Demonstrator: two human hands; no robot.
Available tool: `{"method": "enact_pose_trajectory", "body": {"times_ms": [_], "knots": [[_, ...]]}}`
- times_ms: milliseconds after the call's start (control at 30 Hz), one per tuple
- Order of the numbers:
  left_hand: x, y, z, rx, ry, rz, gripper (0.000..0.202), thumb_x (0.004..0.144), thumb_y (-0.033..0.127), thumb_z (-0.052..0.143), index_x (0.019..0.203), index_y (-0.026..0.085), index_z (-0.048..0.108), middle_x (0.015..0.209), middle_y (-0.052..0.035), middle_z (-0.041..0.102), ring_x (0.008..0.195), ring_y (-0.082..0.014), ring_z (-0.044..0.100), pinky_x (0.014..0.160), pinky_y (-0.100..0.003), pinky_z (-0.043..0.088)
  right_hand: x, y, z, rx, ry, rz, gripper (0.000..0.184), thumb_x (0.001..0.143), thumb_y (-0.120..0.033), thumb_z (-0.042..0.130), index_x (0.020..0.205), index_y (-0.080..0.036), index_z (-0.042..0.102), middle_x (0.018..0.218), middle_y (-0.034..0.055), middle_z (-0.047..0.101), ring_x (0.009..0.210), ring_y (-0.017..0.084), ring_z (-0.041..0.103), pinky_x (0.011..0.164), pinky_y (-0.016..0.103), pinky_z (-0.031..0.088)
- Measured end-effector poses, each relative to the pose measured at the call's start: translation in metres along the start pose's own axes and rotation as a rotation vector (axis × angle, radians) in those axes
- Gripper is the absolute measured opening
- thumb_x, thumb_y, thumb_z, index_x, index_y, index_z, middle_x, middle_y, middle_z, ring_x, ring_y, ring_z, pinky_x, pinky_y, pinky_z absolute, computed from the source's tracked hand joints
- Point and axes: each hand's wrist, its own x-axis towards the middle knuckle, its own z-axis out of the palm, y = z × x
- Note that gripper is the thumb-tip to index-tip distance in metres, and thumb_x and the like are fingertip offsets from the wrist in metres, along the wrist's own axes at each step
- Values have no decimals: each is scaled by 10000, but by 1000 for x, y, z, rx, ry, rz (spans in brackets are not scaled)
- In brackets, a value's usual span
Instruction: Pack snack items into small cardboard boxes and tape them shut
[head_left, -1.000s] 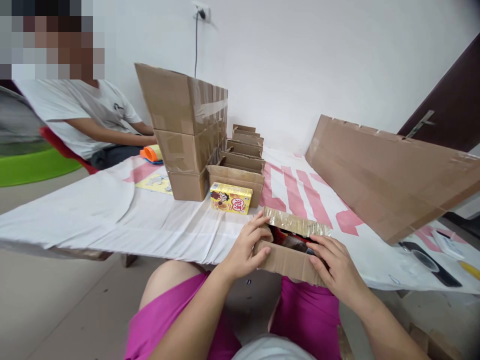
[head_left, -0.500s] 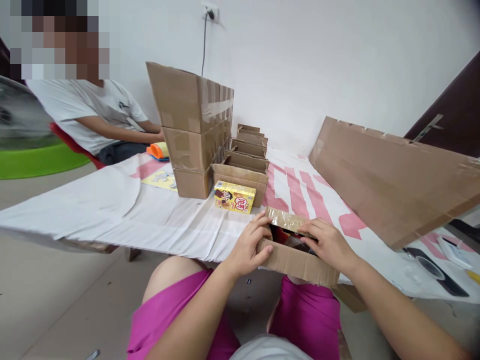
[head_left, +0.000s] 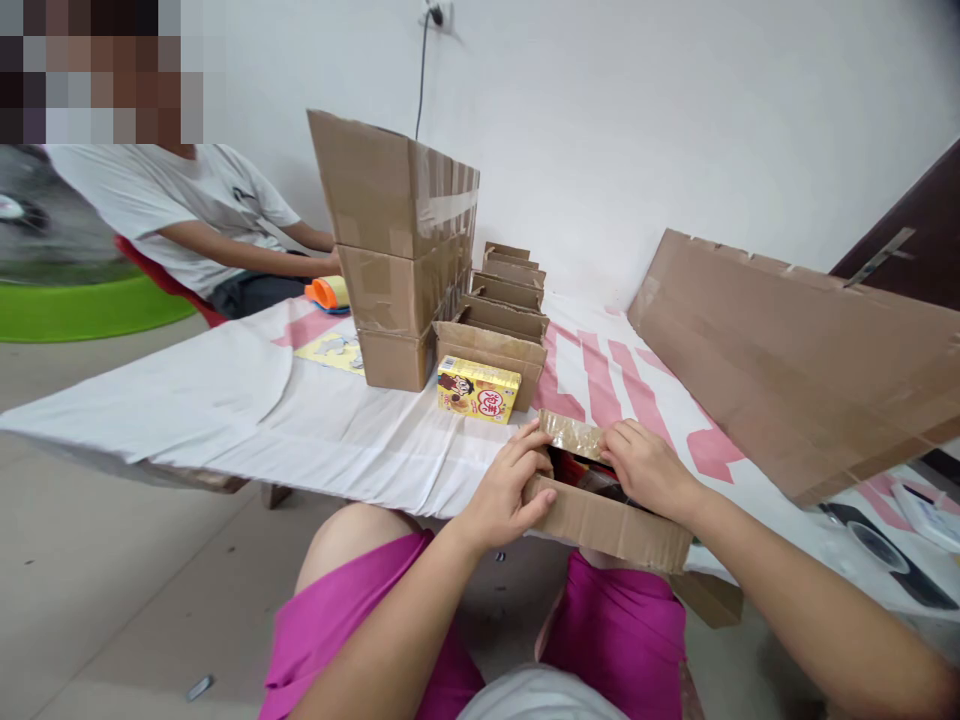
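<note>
A small cardboard box [head_left: 611, 528] rests at the table's near edge above my lap, its top partly open. Inside it something red and something dark and shiny show; I cannot make out what they are. My left hand [head_left: 506, 490] grips the box's left end, thumb on the near side and fingers on the far corner. My right hand [head_left: 646, 465] pinches the far flap, which has shiny tape on it. Just beyond the box stands a yellow printed snack box [head_left: 480, 390].
Stacked cardboard boxes [head_left: 386, 290] and a row of open-topped cartons [head_left: 491, 347] stand behind. A large cardboard panel [head_left: 795, 350] leans on the right. A seated person [head_left: 225, 220] is at the left. A dark flat object with a ring [head_left: 885, 550] lies at the right.
My right hand has moved up and left along the flap, from the opening to its far edge. The left hand keeps its hold. The whole view has shifted slightly.
</note>
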Motion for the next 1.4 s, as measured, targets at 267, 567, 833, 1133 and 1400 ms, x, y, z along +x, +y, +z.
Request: {"method": "enact_pose_trajectory", "body": {"times_ms": [267,567,833,1133,1400], "knots": [[-1,-2,1,25,-7,1,180,892,325,505,1008,192,542,1313,-141,499,1423,-315,259,1131,-515,294,10,6,12,-120,25,-28,168,902,-116,398,844,-176,544,776,80,622,740,212,570,669,322,417],[-2,-1,0,33,-5,4,169,882,309,522,1002,191,541,1277,-138,515,1421,-305,262,1138,-500,291,16,17,11,159,31,256,133,915,-230,384,913,-214,516,731,22,660,633,175,615,599,279,420],[-2,-3,0,39,-11,0,181,875,312,533,1014,196,542,1298,-138,506,1425,-316,255,1132,-513,294,-20,75,12,255,218,602,146,888,-331,415,891,-222,512,714,18,660,648,170,626,642,285,449],[-1,-2,3,20,15,-4,166,901,310,505,1008,190,549,1344,-133,485,1425,-315,247,1130,-520,293,-172,145,25,-161,-84,1022,190,860,-280,422,882,-186,586,801,131,683,654,235,599,585,334,364],[0,-3,8,36,42,8,154,920,313,469,999,196,532,1322,-123,489,1411,-310,272,1129,-531,290,-272,140,23,-168,-286,1126,135,844,-257,470,783,-214,583,783,107,683,634,232,588,546,327,338]]}}
